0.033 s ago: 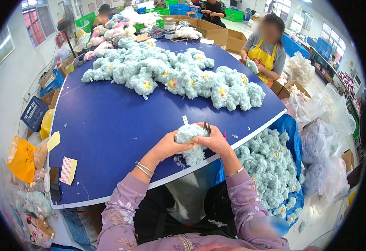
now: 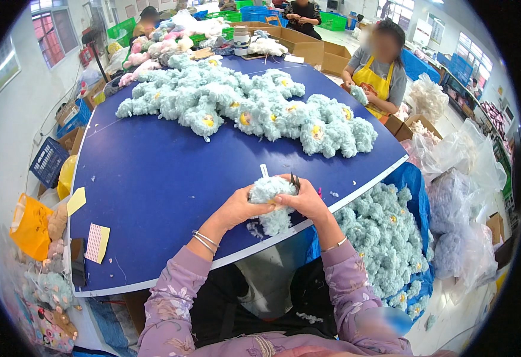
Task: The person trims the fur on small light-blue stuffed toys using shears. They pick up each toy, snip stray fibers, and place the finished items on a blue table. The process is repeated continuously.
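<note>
Between my two hands, over the near edge of the blue table (image 2: 153,208), is a pale blue fluffy plush toy (image 2: 273,189) with a white label sticking up from it. My left hand (image 2: 241,206) is closed on its left side, the thumb pressing in from the front. My right hand (image 2: 305,199) grips the other side, its thumb meeting the left one near a yellowish patch. Dark pointed blades (image 2: 296,181), apparently of small snips, poke out at the right fingers; their handles are hidden. Bits of pale fluff lie on the table below the toy.
A heap of similar plush toys (image 2: 213,101) covers the table's far half. More fill a blue sack (image 2: 412,184) at my right. Near the left corner lie a sticker sheet (image 2: 97,243) and a dark phone-like slab (image 2: 78,262). A co-worker in a yellow apron (image 2: 374,77) works across the right edge.
</note>
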`<state>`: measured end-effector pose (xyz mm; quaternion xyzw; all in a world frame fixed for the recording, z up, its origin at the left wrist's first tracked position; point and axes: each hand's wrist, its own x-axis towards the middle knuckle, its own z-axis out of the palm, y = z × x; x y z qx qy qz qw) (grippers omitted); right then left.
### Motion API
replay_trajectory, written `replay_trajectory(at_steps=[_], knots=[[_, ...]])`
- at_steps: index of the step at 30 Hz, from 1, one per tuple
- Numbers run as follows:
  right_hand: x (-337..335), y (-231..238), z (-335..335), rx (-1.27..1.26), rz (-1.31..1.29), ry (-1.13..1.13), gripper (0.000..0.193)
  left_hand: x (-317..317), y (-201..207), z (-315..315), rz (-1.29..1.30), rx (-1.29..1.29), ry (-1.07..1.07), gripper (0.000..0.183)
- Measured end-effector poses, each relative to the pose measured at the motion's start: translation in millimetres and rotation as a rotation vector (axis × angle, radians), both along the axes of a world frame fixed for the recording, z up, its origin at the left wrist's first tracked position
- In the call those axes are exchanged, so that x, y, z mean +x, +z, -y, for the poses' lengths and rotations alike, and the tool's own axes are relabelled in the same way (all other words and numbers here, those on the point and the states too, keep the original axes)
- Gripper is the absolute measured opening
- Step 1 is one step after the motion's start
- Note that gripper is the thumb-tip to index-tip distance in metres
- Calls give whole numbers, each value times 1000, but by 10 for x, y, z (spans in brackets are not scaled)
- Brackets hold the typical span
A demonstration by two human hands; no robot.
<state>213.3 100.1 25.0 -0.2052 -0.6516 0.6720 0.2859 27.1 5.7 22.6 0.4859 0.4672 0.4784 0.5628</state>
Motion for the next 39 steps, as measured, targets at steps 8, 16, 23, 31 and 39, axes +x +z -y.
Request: replay_trajectory(at_steps=[8, 16, 23, 31, 39], knots=[[32, 110, 30, -1, 78, 0, 51, -25, 66, 11, -40, -41, 59, 47], [1, 44, 34, -41, 8, -20, 50, -73, -42, -36, -96, 19, 118, 50], [-14, -30, 12, -74, -63, -23, 57, -90, -65, -51, -48, 43, 143, 49], [-77, -37, 96, -182, -223, -7, 54, -65, -77, -20, 189, 54, 96, 50], [-99, -8, 96, -218, -218, 58, 47, -110, -151, -36, 196, 63, 69, 52]])
